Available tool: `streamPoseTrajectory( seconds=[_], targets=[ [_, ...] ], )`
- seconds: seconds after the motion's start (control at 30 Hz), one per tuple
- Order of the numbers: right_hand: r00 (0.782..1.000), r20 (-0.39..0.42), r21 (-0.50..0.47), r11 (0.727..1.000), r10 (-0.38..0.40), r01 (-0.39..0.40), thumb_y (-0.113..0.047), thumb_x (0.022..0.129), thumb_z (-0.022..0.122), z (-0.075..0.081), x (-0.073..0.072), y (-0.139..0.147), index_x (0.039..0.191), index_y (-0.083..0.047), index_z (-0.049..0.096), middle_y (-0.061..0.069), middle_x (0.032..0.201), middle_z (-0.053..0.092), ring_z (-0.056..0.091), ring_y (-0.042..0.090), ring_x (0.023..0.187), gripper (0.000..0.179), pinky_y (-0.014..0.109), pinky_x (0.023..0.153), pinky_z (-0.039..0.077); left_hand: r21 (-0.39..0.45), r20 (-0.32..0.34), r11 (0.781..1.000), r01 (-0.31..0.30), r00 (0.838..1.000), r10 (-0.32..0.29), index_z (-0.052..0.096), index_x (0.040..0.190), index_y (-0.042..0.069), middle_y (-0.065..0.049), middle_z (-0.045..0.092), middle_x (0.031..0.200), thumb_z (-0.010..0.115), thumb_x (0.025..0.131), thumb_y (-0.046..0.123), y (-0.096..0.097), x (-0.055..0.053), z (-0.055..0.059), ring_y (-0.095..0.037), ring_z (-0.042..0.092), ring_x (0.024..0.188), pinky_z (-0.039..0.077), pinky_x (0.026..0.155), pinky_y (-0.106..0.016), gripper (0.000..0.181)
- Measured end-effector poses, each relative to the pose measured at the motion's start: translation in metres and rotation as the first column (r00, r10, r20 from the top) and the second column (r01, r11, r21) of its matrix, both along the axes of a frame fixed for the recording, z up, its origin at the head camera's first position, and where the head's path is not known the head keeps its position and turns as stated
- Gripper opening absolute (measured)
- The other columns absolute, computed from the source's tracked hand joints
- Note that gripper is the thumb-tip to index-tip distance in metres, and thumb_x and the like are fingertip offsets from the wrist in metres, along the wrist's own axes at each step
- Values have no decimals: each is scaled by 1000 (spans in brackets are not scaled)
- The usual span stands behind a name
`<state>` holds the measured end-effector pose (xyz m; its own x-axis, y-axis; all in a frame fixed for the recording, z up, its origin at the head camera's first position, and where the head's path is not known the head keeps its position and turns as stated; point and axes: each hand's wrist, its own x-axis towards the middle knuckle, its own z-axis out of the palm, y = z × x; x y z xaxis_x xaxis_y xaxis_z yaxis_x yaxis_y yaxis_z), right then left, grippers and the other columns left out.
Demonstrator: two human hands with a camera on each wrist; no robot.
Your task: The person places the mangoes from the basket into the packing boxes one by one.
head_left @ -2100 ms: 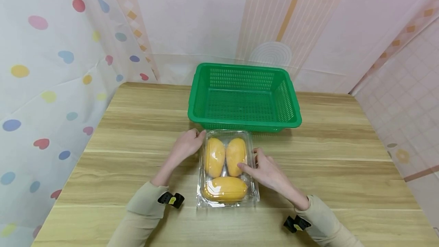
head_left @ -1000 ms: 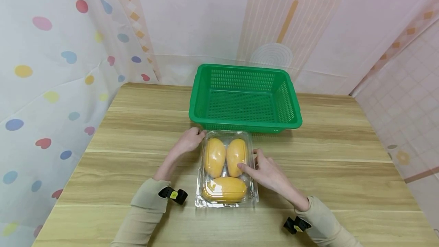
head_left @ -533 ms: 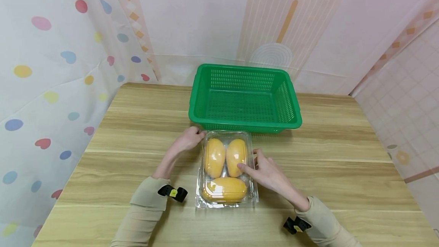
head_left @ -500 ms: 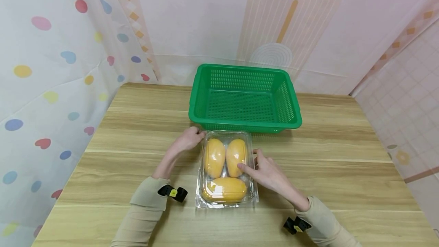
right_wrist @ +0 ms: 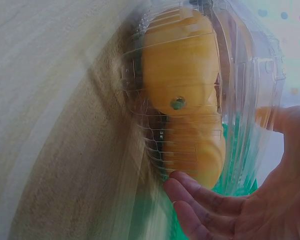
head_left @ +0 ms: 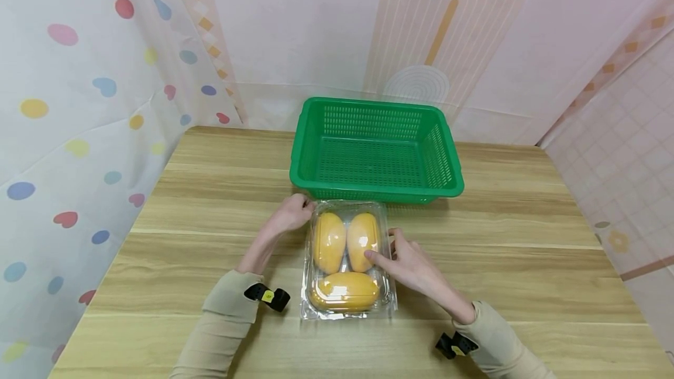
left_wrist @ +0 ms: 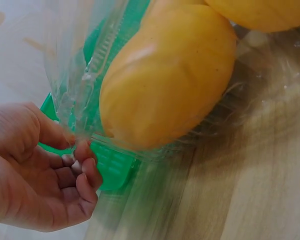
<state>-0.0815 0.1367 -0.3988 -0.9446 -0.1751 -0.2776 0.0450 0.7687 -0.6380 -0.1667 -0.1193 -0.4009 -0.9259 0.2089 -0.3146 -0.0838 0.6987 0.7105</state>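
A clear plastic clamshell box [head_left: 350, 313] lies on the wooden table with its lid down over three yellow mangoes [head_left: 344, 292]. At the box's far left corner my left hand [head_left: 291, 213] pinches the edge; the left wrist view shows thumb and forefinger of the hand [left_wrist: 50, 175] meeting on the plastic rim, other fingers curled. My right hand [head_left: 413, 265] holds the right side, thumb on top of the lid. In the right wrist view the fingers of this hand [right_wrist: 240, 205] touch the ribbed lower side of the box [right_wrist: 140, 95].
Just beyond the box stands a green perforated basket [head_left: 376, 192] with nothing in it. Patterned cloth [head_left: 295, 34] hangs behind the table and along both sides. Bare wooden tabletop [head_left: 526, 238] extends left and right of the arms.
Almost nothing differs. My left fingers have shifted very slightly at the box's far left corner; the box, the basket and my right hand stay where they were.
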Motion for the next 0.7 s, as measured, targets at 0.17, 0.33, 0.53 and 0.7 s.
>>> streamPoseTrajectory(
  seconds=[0.17, 0.33, 0.53, 0.7],
  targets=[
    [1000, 2, -2, 1000, -1, 1, -53, 84, 63, 0, 0, 0, 132, -2, 46, 12, 97, 69, 59, 15, 70, 72, 26, 57, 45, 7, -7, 1000, -17, 1000, 17, 40, 66, 13, 2, 36, 60, 44, 95, 17, -1, 0, -2, -10, 32, 52, 28, 46, -22, 30],
    [1000, 9, -6, 1000, -1, 1, -54, 84, 62, 0, 0, 0, 133, -3, 45, 11, 97, 69, 62, 15, 76, 73, 26, 60, 47, 29, -15, 999, -15, 1000, 16, 42, 66, 13, 3, 36, 58, 44, 96, 18, -2, 0, -3, -8, 31, 49, 27, 44, -21, 30],
    [1000, 7, -14, 1000, 1, -1, -55, 84, 61, -1, 1, 1, 132, -2, 44, 9, 97, 70, 64, 16, 81, 73, 28, 65, 49, 36, -32, 999, -34, 999, 35, 44, 72, 11, 1, 38, 62, 41, 99, 22, -1, 3, -5, -11, 34, 54, 30, 49, -23, 29],
    [1000, -1, -18, 1000, 4, -4, -54, 84, 61, -2, 1, 1, 133, -3, 44, 8, 97, 70, 65, 15, 82, 73, 29, 68, 50, 53, -36, 998, -37, 999, 39, 46, 80, 8, -1, 39, 66, 38, 100, 25, -1, 4, -6, -14, 36, 59, 32, 52, -25, 28]
  ],
)
